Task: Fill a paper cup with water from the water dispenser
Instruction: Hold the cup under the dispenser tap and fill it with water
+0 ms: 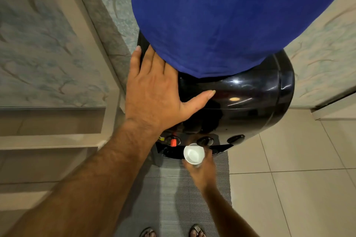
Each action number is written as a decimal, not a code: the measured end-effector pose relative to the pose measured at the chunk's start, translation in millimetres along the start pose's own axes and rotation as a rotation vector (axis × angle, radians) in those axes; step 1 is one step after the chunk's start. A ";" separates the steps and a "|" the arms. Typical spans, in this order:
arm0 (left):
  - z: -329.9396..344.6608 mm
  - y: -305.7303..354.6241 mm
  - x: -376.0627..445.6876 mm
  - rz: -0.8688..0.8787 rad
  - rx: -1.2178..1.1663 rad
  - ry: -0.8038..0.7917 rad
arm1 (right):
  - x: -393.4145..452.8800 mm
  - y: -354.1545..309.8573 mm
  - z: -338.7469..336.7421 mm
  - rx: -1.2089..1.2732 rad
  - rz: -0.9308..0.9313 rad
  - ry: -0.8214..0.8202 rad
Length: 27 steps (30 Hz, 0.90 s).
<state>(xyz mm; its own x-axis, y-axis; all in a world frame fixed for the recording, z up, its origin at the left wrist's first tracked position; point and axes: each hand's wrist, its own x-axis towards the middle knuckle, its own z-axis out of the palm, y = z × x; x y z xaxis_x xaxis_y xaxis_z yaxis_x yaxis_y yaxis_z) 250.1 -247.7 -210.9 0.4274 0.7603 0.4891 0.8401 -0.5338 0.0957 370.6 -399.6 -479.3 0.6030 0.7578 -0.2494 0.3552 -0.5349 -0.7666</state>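
Note:
A glossy black water dispenser (pixel 250 98) stands in front of me, its bottle wrapped in a blue cloth cover (pixel 221 15). My left hand (pixel 156 92) lies flat and open on the dispenser's top left shoulder, fingers spread. Lower down, my right hand (pixel 202 169) grips a small white paper cup (pixel 193 153) from below and holds it upright in front of the tap row. A red tap (pixel 173 142) sits left of the cup, a dark tap (pixel 206 140) is just behind it, and another dark tap (pixel 236 138) is to the right. Whether water is flowing cannot be seen.
A grey woven mat (pixel 173 188) lies on the tiled floor (pixel 298 179) under the dispenser. My sandalled feet (pixel 171 232) stand on its near edge. A wallpapered wall with a beige ledge (pixel 48 140) runs close on the left; more wall (pixel 323 48) is on the right.

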 end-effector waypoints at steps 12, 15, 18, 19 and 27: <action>1.4 0.9 0.6 0.000 0.012 -0.009 | 7.2 4.4 -9.6 -0.030 0.019 -0.036; 1.3 0.8 0.5 0.004 0.012 -0.003 | -11.4 -5.4 -25.2 0.131 -0.046 0.052; 0.1 0.9 0.8 0.001 0.012 -0.014 | -34.3 -22.7 -48.8 0.284 -0.034 0.116; -0.5 1.3 0.6 -0.001 0.013 -0.018 | -40.1 -30.1 -57.5 0.357 -0.016 0.120; -3.1 2.0 1.0 -0.001 0.017 -0.022 | -45.6 -91.1 -86.9 0.657 -0.036 0.070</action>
<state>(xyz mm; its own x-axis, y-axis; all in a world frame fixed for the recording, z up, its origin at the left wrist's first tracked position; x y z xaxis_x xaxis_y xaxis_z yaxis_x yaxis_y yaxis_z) 251.1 -249.2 -207.5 0.4334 0.7691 0.4698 0.8461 -0.5268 0.0819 372.8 -417.9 -346.6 0.6515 0.7333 -0.1946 -0.1200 -0.1537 -0.9808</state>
